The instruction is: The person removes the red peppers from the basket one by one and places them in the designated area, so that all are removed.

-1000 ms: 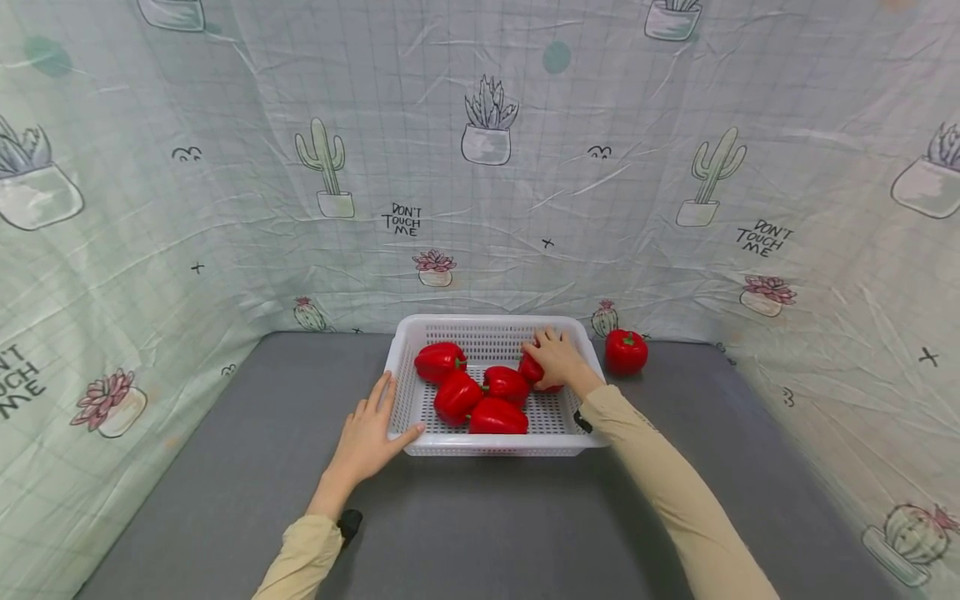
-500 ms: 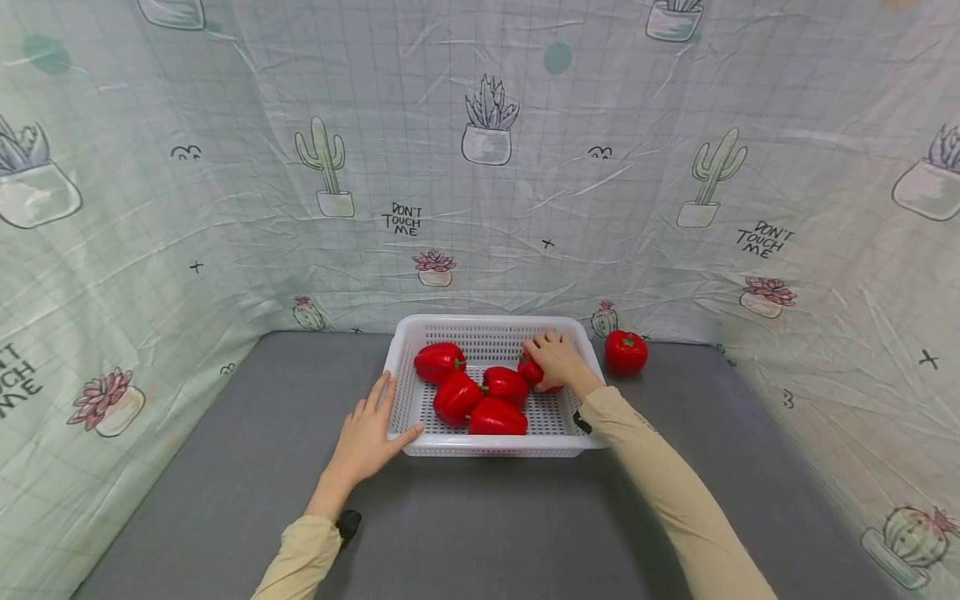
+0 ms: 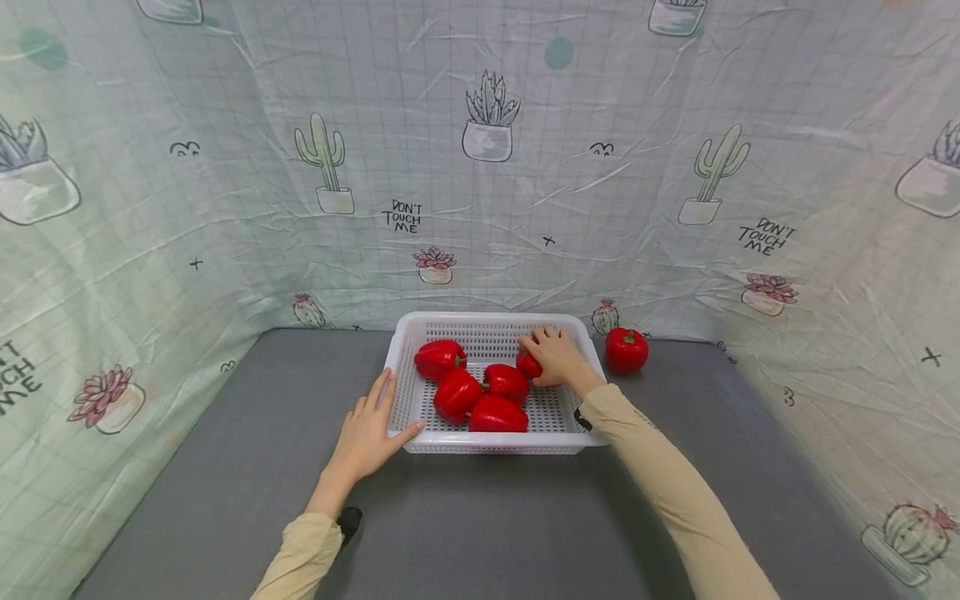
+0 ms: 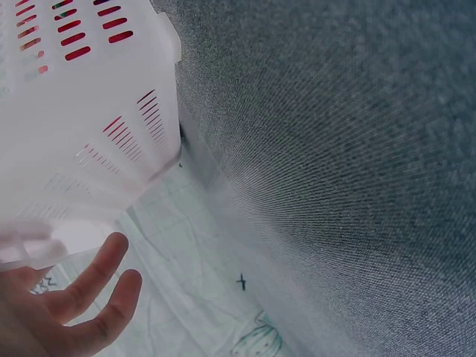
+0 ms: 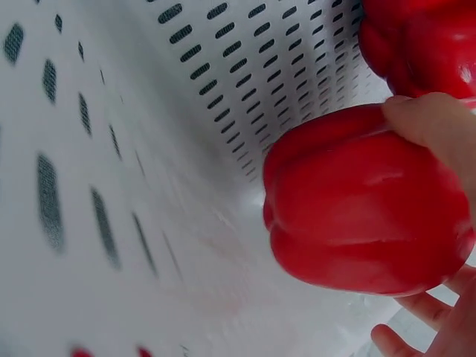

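A white perforated basket stands on the grey table and holds several red bell peppers. My right hand is inside the basket at its back right, fingers curled round one red pepper, which fills the right wrist view above the basket floor. My left hand rests against the basket's front left corner with straight fingers; the left wrist view shows its fingers beside the basket wall. One more red pepper stands on the table to the right of the basket.
Cactus-print cloth walls close in the grey table at the back and on both sides. Bare table surface lies in front of the basket and to its left.
My right hand with its pepper has shifted slightly toward the back of the basket. The left hand and basket stay as they were.
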Demonstrator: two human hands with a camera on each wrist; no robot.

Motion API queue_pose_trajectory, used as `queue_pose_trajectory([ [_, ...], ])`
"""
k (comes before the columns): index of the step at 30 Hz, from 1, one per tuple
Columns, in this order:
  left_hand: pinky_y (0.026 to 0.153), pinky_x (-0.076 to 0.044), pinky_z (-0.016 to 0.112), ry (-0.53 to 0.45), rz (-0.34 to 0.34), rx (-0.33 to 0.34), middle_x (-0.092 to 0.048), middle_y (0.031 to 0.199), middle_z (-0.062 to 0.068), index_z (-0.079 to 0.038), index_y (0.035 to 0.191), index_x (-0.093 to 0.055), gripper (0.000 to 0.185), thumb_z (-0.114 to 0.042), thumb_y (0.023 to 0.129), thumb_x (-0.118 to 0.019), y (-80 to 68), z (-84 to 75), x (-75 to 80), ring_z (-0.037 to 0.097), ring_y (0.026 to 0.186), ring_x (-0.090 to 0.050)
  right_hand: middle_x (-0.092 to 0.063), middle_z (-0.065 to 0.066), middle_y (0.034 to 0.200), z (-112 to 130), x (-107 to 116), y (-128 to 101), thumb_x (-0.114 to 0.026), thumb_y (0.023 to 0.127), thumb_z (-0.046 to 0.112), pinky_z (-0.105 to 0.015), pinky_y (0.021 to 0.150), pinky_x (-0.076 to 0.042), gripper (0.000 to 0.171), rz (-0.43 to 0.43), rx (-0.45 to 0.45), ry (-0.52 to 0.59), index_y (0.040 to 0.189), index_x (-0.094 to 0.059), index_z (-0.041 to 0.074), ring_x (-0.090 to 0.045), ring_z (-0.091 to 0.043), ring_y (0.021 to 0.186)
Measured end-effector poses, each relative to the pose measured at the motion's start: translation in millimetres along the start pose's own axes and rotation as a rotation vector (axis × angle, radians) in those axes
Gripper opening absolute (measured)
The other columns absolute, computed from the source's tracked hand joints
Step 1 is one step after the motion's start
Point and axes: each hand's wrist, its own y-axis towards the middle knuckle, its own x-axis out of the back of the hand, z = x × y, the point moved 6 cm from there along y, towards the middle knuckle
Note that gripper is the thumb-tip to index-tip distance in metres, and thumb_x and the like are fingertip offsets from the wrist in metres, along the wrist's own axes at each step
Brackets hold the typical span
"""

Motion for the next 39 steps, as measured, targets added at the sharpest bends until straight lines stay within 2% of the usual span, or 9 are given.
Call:
queue_pose_trajectory([
  [7, 0.081, -0.040, 0.053, -0.002, 0.018, 0.006, -0.022, 0.147, 0.012, -0.003, 0.140, -0.026, 0.086, -0.054, 0.078, -0.055, -0.1, 1.3, 0.1, 0.033, 0.105, -0.046, -0.045, -0.013, 0.122, 3, 7, 1, -0.069, 0.069, 0.041, -0.048, 0.087, -0.037, 0.068, -0.043, 0.016, -0.006, 0.126, -0.040, 0.019, -0.041, -0.031, 0.110],
  [15, 0.081, -0.040, 0.052, 0.003, 0.009, 0.007, -0.023, 0.147, 0.012, -0.003, 0.140, -0.026, 0.085, -0.054, 0.078, -0.055, -0.5, 1.2, -1.1, 0.033, 0.104, -0.046, -0.045, -0.013, 0.122, 1, 23, -4, -0.075, 0.065, 0.036, -0.048, 0.087, -0.039, 0.078, -0.069, 0.011, 0.007, 0.133, -0.036, 0.027, -0.041, -0.031, 0.111],
  [24, 0.080, -0.041, 0.052, 0.000, 0.010, 0.003, -0.022, 0.147, 0.012, -0.003, 0.140, -0.027, 0.085, -0.054, 0.078, -0.055, 0.4, 1.3, -1.4, 0.033, 0.104, -0.046, -0.043, -0.017, 0.124, 0, 47, -13, -0.075, 0.065, 0.032, -0.052, 0.092, -0.036, 0.072, -0.121, 0.028, 0.049, 0.128, -0.042, 0.024, -0.039, -0.034, 0.113],
  [39, 0.081, -0.040, 0.052, 0.001, 0.022, 0.013, -0.021, 0.147, 0.012, -0.003, 0.140, -0.025, 0.086, -0.054, 0.078, -0.055, 0.7, 2.8, -2.7, 0.033, 0.105, -0.046, -0.045, -0.015, 0.119, -12, 70, -31, -0.074, 0.066, 0.032, -0.051, 0.088, -0.038, 0.062, -0.163, 0.020, 0.062, 0.118, -0.042, 0.018, -0.041, -0.034, 0.109],
])
